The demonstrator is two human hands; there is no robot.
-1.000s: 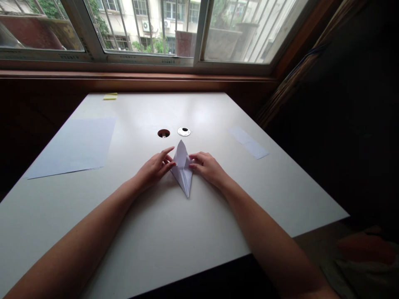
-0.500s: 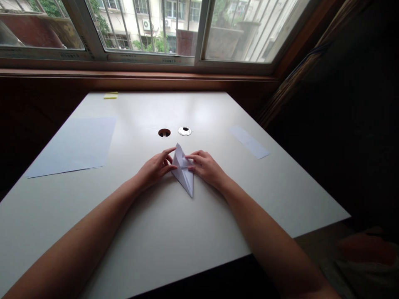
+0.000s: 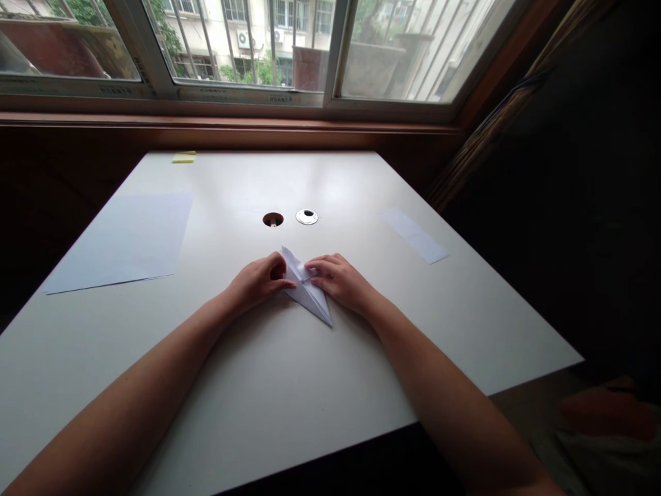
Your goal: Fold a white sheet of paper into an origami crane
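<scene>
A folded sheet of white paper [image 3: 310, 297] with pointed ends lies slanted on the white table, between my two hands. My left hand [image 3: 262, 277] grips its left edge, thumb on top and the other fingers curled in at the side. On the opposite side, my right hand [image 3: 338, 275] pinches a raised flap near the middle with thumb and fingers. One tip points toward me and to the right, the other away and to the left. Part of the paper's left side is hidden by my left fingers.
Large white sheets [image 3: 124, 238] lie at the left, and a creased paper strip [image 3: 416, 235] at the right. Beyond my hands are a round cable hole [image 3: 273, 220] and its metal cover [image 3: 307, 217]. Yellow sticky notes [image 3: 184, 157] sit at the table's far edge, below the window.
The folded paper has turned, its near tip swinging right and its far tip left. My left fingers have curled in from a more extended pose; my right hand stays almost in place.
</scene>
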